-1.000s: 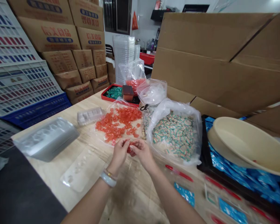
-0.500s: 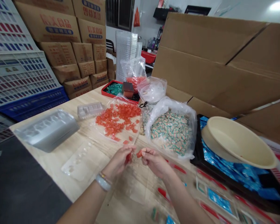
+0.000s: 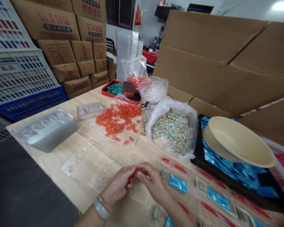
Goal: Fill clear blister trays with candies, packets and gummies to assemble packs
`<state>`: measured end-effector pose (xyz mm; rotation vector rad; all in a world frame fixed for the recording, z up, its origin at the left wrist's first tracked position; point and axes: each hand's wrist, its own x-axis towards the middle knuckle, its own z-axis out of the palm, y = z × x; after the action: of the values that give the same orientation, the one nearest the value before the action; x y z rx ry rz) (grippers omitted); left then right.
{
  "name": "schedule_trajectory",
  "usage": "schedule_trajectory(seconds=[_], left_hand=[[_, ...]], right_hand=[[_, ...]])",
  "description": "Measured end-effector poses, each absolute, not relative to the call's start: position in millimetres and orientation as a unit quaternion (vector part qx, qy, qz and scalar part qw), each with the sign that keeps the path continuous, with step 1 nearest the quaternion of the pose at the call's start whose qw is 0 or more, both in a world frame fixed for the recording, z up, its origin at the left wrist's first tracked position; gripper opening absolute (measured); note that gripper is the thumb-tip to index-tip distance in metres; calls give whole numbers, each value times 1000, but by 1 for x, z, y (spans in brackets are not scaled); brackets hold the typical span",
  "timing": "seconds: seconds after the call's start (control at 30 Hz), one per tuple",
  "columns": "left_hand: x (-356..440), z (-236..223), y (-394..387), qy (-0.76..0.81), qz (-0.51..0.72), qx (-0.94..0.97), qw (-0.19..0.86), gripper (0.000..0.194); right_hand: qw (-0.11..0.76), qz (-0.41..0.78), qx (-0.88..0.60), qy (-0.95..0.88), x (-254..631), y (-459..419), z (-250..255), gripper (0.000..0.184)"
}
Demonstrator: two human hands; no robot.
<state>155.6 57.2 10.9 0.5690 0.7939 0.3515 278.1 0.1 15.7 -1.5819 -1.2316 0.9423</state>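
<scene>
My left hand [image 3: 118, 187] and my right hand [image 3: 151, 181] meet low over the wooden table [image 3: 68, 142], both with fingers pinched around small red wrapped candies [image 3: 132, 176] held between them. Beneath them lies a clear plastic tray [image 3: 94, 170] with shallow pockets. Farther off, a pile of red candies [image 3: 118, 119] lies spread on an open clear bag. To the right of that pile stands an open bag of green-and-white striped candies [image 3: 174, 130].
A stack of clear trays [image 3: 46, 129] sits at the left, with a smaller tray [image 3: 90, 109] behind it. A cream bowl [image 3: 239, 142] rests on a black bin of blue packets [image 3: 229, 170]. Filled clear trays [image 3: 203, 195] lie at the right. Cardboard boxes [image 3: 61, 31] and a large cardboard sheet [image 3: 215, 56] stand behind.
Both hands drew back from the red candy pile toward me with candies in them; they came a little apart, then closed together again lower over the clear tray.
</scene>
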Motion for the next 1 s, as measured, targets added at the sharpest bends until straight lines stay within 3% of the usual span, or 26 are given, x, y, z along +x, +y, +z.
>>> schedule_trajectory(seconds=[0.2, 0.33, 0.5, 0.8, 1.0], left_hand=[[157, 19, 54, 423, 213, 269, 838, 32], [149, 19, 54, 464, 256, 262, 807, 26], [147, 11, 49, 469, 245, 337, 779, 36], [149, 0, 48, 448, 229, 456, 735, 28], [140, 9, 43, 445, 288, 344, 775, 37]], right_hand=[[411, 301, -666, -545, 296, 9, 16, 15], [295, 231, -648, -664, 309, 33, 11, 20], [163, 213, -626, -732, 312, 43, 11, 23], [93, 196, -569, -793, 305, 49, 21, 24], [150, 196, -615, -749, 310, 46, 4, 30]])
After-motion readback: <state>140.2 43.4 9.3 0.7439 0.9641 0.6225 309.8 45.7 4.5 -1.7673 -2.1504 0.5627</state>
